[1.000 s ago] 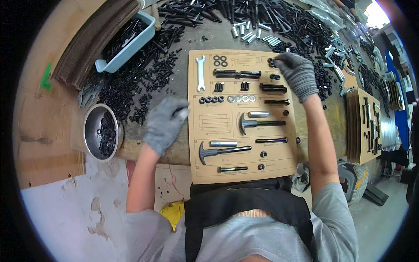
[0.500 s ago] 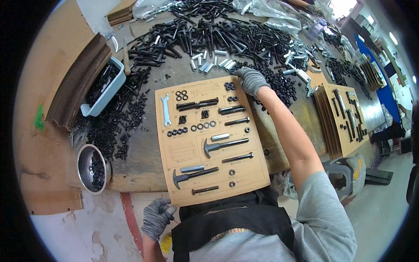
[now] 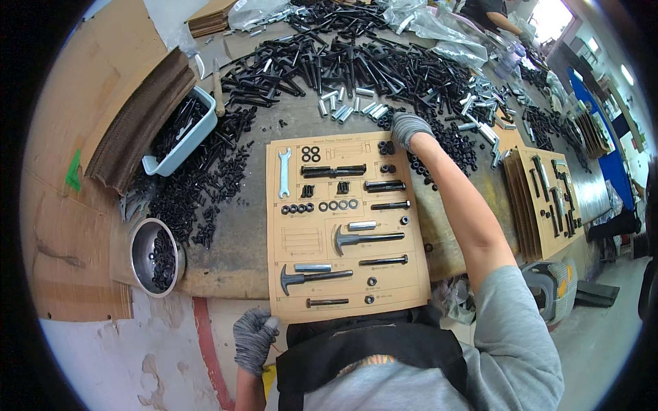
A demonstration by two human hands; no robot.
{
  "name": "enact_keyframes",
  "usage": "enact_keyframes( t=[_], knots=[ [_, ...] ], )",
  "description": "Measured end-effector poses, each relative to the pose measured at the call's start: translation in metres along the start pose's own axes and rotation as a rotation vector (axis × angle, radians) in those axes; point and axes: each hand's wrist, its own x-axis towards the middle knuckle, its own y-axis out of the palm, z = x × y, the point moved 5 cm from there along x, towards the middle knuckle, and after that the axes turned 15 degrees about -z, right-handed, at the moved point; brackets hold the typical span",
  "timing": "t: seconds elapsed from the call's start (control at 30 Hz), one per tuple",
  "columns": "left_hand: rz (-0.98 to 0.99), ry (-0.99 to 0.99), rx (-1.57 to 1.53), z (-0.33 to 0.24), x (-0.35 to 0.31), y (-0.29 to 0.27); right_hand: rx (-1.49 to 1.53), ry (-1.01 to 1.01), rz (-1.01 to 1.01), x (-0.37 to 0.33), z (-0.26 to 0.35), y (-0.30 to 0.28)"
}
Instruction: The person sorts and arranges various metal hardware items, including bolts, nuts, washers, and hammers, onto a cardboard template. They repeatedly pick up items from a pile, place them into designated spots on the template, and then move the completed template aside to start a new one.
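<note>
My gloved right hand (image 3: pixel 411 130) is at the upper right corner of a tan printed cardboard sheet (image 3: pixel 301 260), fingers bent down and together beside several black nuts (image 3: pixel 386 147). Whatever is under its fingertips is hidden. At the lower left corner of the sheet, my gloved left hand (image 3: pixel 256 340) has its fingers curled in; I cannot make out anything in them. A silver open-ended wrench (image 3: pixel 284 173), black bolts (image 3: pixel 384 260), silver tubes (image 3: pixel 312 268), rings (image 3: pixel 338 205) and two black T-shaped pieces (image 3: pixel 370 238) lie in rows on the sheet.
Heaps of black metal pieces (image 3: pixel 343 61) cover the back of the table. Loose black nuts (image 3: pixel 452 147) lie right of my hand. A blue bin (image 3: pixel 185 147) and a steel bowl (image 3: pixel 156 257) stand left. Similar filled sheets (image 3: pixel 545 205) stand at right. Another person's arm (image 3: pixel 504 22) shows at back.
The whole view has shifted and turned a little, so the sheet and table appear farther right. Both hands stay by the same corners of the sheet.
</note>
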Motion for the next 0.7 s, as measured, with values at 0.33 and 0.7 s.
enact_keyframes(
  t=[0.33,0.7],
  knots=[
    [0.087,-0.149,-0.218,-0.004,0.001,-0.003,1.13,0.694,0.158,-0.06,-0.034,0.029],
    [0.082,-0.166,-0.386,-0.011,-0.014,0.013,1.389,0.723,0.367,-0.135,-0.037,0.018]
  ],
)
